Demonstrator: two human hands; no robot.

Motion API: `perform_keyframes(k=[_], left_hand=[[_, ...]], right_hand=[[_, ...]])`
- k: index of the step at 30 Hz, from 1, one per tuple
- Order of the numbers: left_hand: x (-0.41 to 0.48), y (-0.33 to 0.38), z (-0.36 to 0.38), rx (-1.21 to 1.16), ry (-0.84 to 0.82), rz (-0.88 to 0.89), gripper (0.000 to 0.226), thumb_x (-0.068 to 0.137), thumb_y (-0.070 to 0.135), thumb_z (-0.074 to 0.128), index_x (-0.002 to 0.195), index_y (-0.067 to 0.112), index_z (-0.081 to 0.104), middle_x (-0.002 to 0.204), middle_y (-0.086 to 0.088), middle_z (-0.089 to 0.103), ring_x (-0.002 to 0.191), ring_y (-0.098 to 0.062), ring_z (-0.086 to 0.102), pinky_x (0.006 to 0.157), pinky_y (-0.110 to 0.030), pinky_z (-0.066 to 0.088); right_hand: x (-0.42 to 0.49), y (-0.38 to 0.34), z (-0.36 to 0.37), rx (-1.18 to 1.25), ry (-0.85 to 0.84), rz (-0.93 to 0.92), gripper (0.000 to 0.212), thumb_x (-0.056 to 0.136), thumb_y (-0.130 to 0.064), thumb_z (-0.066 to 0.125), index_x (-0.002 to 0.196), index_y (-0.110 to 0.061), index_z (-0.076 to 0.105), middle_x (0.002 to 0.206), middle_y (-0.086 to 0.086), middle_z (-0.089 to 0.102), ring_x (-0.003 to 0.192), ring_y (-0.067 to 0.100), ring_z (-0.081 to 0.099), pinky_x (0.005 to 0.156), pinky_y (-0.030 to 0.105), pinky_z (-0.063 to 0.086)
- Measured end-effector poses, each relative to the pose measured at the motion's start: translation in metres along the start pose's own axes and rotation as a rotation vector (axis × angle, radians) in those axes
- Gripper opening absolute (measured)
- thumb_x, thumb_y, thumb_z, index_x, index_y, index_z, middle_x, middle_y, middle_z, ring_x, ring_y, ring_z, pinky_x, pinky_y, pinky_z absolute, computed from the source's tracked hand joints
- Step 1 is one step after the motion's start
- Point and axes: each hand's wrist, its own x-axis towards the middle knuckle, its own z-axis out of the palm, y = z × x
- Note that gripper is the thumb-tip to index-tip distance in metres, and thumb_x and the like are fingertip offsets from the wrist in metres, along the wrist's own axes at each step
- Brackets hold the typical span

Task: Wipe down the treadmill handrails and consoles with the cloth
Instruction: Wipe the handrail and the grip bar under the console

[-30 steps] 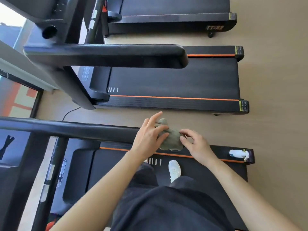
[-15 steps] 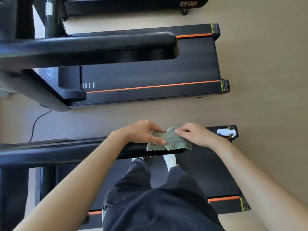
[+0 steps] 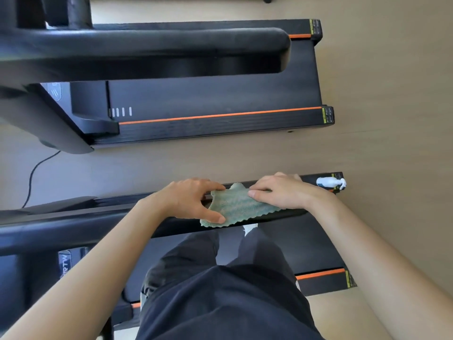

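A green cloth [image 3: 236, 208] lies spread over the end of the black handrail [image 3: 85, 227] of the treadmill I stand on. My left hand [image 3: 188, 201] holds the cloth's left edge, thumb on its near corner and fingers curled over the far side. My right hand [image 3: 282, 192] pinches the cloth's right edge against the rail. The rail's tip shows just past the right hand.
A white spray bottle [image 3: 331, 183] lies on the rear corner of my treadmill's deck [image 3: 318, 244]. A second treadmill [image 3: 215, 94] with its own thick handrail [image 3: 157, 45] stands beyond a strip of wooden floor. A black cable [image 3: 36, 173] runs across the floor at left.
The crumpled cloth has been spread flat over the handrail's end. Both hands moved apart to its edges. The camera tilted further down.
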Motion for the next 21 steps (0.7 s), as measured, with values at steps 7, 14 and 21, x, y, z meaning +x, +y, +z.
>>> perform_keyframes(k=[7,14,21], left_hand=[[-0.023,-0.013,0.008,-0.034,0.114,0.018,0.065,0.076,0.07,0.068,0.134,0.056,0.04,0.126,0.018,0.059,0.113,-0.01,0.057,0.089,-0.039,0.048],[-0.051,-0.02,0.014,0.021,0.238,-0.136,0.067,0.074,0.08,0.059,0.133,0.05,0.049,0.119,0.021,0.061,0.11,-0.008,0.053,0.085,-0.034,0.042],[-0.072,-0.035,0.017,0.106,0.342,-0.271,0.073,0.079,0.09,0.038,0.132,0.044,0.058,0.133,0.025,0.058,0.118,-0.008,0.05,0.093,-0.033,0.039]], right_hand=[[0.017,-0.03,-0.002,0.173,-0.03,-0.191,0.047,0.103,-0.045,0.048,0.148,-0.038,0.046,0.147,-0.021,0.049,0.135,0.004,0.045,0.113,0.032,0.035],[0.043,-0.055,-0.009,0.163,-0.154,-0.311,0.051,0.098,-0.057,0.051,0.143,-0.034,0.054,0.141,-0.017,0.058,0.126,0.004,0.053,0.109,0.031,0.041],[0.078,-0.091,-0.008,0.127,-0.234,-0.429,0.059,0.089,-0.07,0.055,0.139,-0.04,0.056,0.134,-0.015,0.062,0.12,0.008,0.058,0.109,0.034,0.042]])
